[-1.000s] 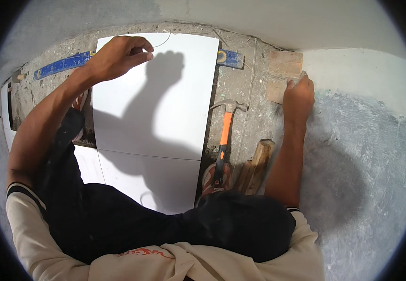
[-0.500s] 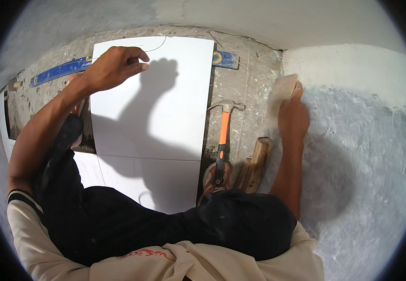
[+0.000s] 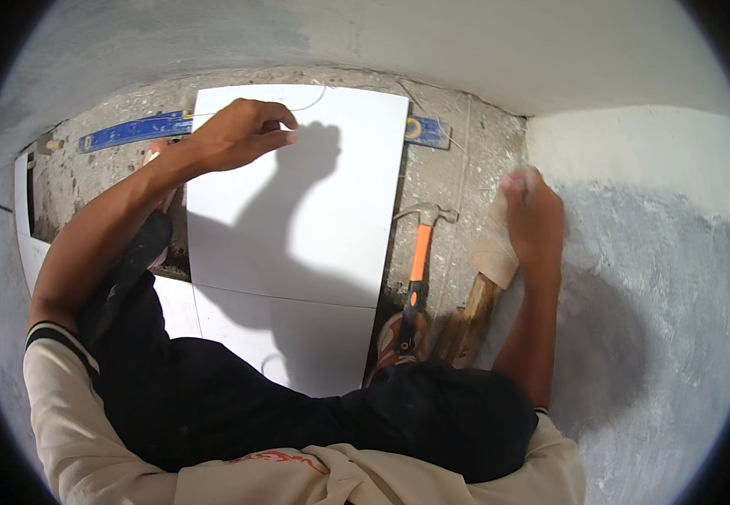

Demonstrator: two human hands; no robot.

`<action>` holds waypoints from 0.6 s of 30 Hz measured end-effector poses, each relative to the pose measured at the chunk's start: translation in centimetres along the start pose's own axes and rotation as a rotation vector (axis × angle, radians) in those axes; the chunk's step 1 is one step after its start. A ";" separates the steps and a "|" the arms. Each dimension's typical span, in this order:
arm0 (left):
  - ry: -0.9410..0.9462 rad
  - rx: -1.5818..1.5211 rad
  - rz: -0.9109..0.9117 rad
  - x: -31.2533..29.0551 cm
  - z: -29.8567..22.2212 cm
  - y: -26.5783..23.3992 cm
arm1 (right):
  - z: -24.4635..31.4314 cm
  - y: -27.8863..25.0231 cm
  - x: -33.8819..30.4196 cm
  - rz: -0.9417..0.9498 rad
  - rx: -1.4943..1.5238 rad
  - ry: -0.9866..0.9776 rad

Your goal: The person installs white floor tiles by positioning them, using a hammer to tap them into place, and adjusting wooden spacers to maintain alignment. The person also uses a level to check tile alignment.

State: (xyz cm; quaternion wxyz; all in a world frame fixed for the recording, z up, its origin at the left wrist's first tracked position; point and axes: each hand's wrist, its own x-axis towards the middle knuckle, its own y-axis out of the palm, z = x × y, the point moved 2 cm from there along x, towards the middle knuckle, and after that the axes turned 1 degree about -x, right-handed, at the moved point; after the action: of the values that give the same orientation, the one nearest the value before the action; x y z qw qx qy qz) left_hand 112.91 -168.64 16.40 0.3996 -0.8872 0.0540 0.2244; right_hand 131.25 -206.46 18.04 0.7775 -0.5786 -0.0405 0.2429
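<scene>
My left hand (image 3: 243,136) hovers over a large white tile (image 3: 348,177), its fingers curled and thumb and index tip close together. A thin string (image 3: 314,99) runs past it; whether the fingers pinch it I cannot tell. At the right wall, my right hand (image 3: 538,219) is closed on a flat, pale beige piece (image 3: 496,240), smeared by motion, its kind unclear. It overlaps the top of a wooden block (image 3: 479,311) in the picture. An orange and black claw hammer (image 3: 420,252) lies between the tile and the block, its handle end over my shoe (image 3: 388,341).
A blue spirit level (image 3: 133,131) shows on both sides of the tile, its middle hidden. More white tile (image 3: 323,341) lies near my knees. Rough concrete floor (image 3: 466,168) surrounds these things. Plastered walls (image 3: 618,252) close in at the right and the far side.
My right hand has brought the flat beige piece nearer to me, from the wall corner down to the wooden block. My left hand keeps its curled pose over the tile. The whole view has shifted slightly.
</scene>
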 end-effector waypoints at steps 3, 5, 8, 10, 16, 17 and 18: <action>0.006 -0.035 0.028 0.3 -0.8 -0.2 | 3.3 4.5 5.5 -0.016 0.181 -0.387; -0.011 -0.049 0.048 0.4 -1.5 -0.1 | 5.5 7.5 9.5 0.023 -0.005 -0.354; 0.029 -0.038 0.016 -0.4 -0.7 0.4 | 7.5 10.7 13.4 0.026 -0.118 -0.378; 0.024 -0.031 0.006 -0.8 -0.2 0.6 | 8.0 11.6 14.4 0.072 -0.132 -0.354; -0.049 -0.031 0.044 -0.4 -0.5 0.6 | 7.0 14.1 15.3 0.115 -0.142 -0.269; -0.027 -0.032 0.030 -0.3 -0.6 0.7 | 6.9 14.5 15.6 0.114 -0.151 -0.268; -0.003 -0.033 0.017 -0.1 -0.6 1.0 | 6.5 14.6 15.8 0.111 -0.160 -0.264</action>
State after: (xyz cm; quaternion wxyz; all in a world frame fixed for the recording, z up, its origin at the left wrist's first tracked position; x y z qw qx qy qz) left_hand 112.78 -169.76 16.15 0.3828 -0.8928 0.0573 0.2302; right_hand 138.03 -190.95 3.31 0.7023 -0.6030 -0.1293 0.3555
